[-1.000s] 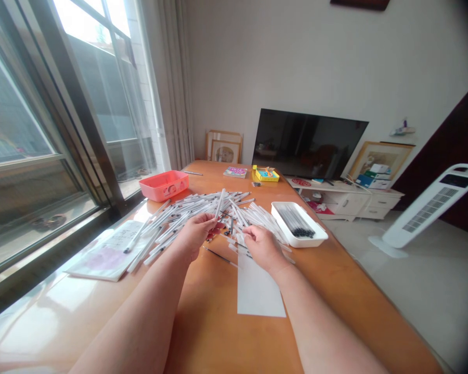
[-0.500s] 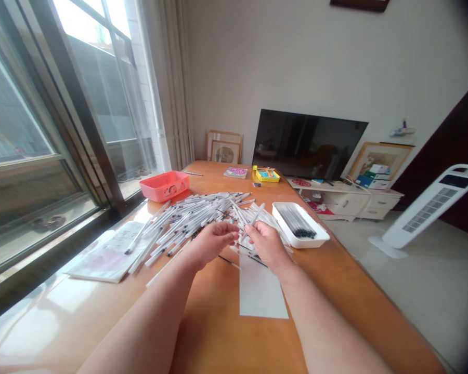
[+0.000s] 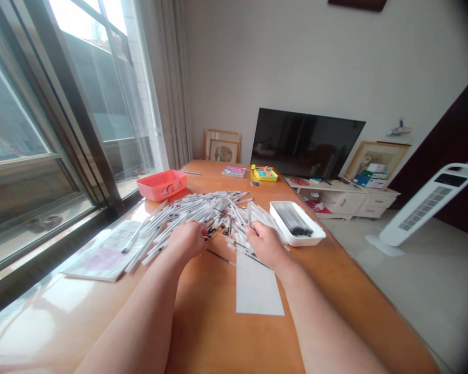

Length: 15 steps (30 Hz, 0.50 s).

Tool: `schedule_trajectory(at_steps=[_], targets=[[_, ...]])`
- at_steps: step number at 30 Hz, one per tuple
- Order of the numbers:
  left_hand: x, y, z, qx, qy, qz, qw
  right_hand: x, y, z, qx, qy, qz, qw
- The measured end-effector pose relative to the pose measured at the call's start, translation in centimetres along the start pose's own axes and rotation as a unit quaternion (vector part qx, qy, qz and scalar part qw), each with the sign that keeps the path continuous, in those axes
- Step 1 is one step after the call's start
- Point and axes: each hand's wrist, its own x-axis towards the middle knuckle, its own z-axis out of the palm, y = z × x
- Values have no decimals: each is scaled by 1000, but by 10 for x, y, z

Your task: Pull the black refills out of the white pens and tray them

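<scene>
My right hand [image 3: 265, 243] is closed on a pale pen barrel [image 3: 249, 212], which stands nearly upright above the thumb. My left hand [image 3: 187, 240] is at the near edge of the pen pile, its fingers curled beside small black pen parts [image 3: 214, 232]; what is between the fingertips is hidden. A large pile of white pens [image 3: 195, 208] with dark ends spreads beyond both hands. Under the right wrist lies a white paper strip [image 3: 259, 291], with thin dark refills [image 3: 220, 256] near its upper end.
A white tray [image 3: 317, 235] of dark-tipped refills stands at the right. At the back left is a red plastic box [image 3: 161, 186]. A notebook [image 3: 97, 254] lies to the left. Farther back are a booklet [image 3: 234, 171] and a yellow box [image 3: 265, 175].
My left hand has moved left, away from my right hand, to the black parts. The barrel in my right hand has turned from slanted to nearly upright.
</scene>
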Motion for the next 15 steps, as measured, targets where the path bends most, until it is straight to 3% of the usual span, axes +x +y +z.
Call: schedule_trajectory(at_steps=[6, 10, 15], targets=[[0, 5, -1, -2, 0, 21, 1000, -2, -5, -3, -14, -21, 9, 1000], [-3, 15, -9, -135, -7, -3, 991, -5, -8, -4, -16, -26, -11, 999], [-12, 29, -22, -411, -25, -66, 909, -10, -18, -3, 30, -42, -24, 998]])
